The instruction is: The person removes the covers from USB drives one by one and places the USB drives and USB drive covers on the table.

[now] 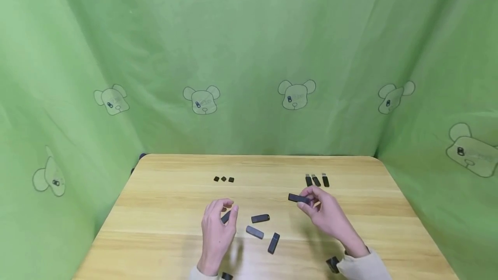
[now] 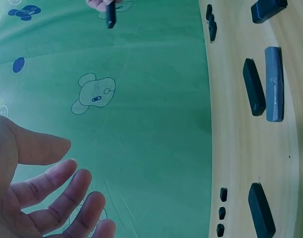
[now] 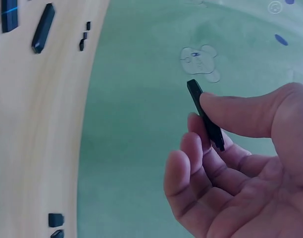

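Note:
My right hand [image 1: 324, 211] pinches a black USB stick [image 1: 298, 198] between thumb and fingers, held up above the table; in the right wrist view the stick [image 3: 200, 101] slants across the fingertips. My left hand [image 1: 218, 228] hovers over the table with fingers loosely bent and nothing in them, as the left wrist view shows. Behind its thumb in the head view, partly hidden, another dark USB stick [image 1: 225, 217] lies on the wood. To its right lie a black stick [image 1: 260, 218], a grey stick [image 1: 254, 232] and another black stick [image 1: 273, 243].
Three small black caps [image 1: 223, 179] sit in a row at the back left of the wooden table [image 1: 175, 219]. Three USB sticks with bare metal plugs [image 1: 325, 180] lie at the back right, just beyond my right hand. A green curtain [image 1: 249, 120] encloses the table's back and sides.

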A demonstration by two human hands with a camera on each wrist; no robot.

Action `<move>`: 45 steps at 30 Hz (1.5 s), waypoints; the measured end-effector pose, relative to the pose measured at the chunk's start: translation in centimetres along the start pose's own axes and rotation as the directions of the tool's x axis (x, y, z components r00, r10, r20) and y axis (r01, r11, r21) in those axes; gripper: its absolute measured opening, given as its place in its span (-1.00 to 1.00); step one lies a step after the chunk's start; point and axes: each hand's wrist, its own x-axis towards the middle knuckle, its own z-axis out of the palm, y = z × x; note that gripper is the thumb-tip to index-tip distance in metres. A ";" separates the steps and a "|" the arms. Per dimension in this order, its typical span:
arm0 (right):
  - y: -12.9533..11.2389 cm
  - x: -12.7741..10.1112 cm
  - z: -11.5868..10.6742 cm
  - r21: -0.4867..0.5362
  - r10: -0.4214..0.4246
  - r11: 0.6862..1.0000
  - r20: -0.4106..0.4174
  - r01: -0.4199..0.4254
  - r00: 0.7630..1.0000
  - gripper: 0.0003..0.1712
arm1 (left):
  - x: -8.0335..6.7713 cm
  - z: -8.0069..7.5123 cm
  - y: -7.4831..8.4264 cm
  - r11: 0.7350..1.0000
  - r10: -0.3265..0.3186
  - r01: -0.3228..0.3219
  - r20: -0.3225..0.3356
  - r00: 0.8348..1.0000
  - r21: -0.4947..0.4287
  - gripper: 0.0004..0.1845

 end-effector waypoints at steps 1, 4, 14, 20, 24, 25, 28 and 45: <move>-0.3 -0.1 -0.1 0.010 0.007 1.000 -0.002 -0.007 1.000 -0.80 | 0.0 0.0 0.1 1.000 0.003 -0.003 0.002 1.000 -0.004 -0.88; -1.2 -0.2 -0.2 0.036 0.015 0.999 -0.010 -0.014 1.000 -0.80 | 0.0 -0.1 0.3 1.000 0.016 -0.016 0.007 1.000 -0.017 -0.88; -3.3 -0.5 -0.2 0.078 0.040 0.996 -0.024 -0.038 0.999 -0.79 | -0.2 -0.4 1.3 0.998 0.001 0.001 0.034 0.999 -0.064 -0.89; -4.4 -1.6 0.0 0.146 0.010 0.989 -0.098 0.004 0.995 -0.77 | -0.4 -0.1 2.5 0.996 0.026 -0.021 0.052 0.998 -0.089 -0.89; -5.2 -2.1 0.2 0.197 -0.038 0.978 -0.153 0.068 0.987 -0.77 | 0.0 -0.1 3.8 0.990 0.040 -0.029 0.083 0.996 -0.137 -0.91; -5.4 -2.2 0.3 0.207 -0.048 0.975 -0.163 0.082 0.985 -0.77 | 0.0 -0.1 4.1 0.988 0.041 -0.026 0.095 0.995 -0.155 -0.92; -5.9 -2.5 0.6 0.241 -0.068 0.964 -0.183 0.111 0.981 -0.78 | 0.2 0.0 5.1 0.979 0.056 -0.030 0.126 0.990 -0.204 -0.95; -7.4 -4.0 2.1 0.336 -0.115 0.928 -0.159 0.163 0.981 -0.79 | 0.5 -0.1 8.1 0.940 0.104 -0.009 0.262 0.959 -0.340 -0.83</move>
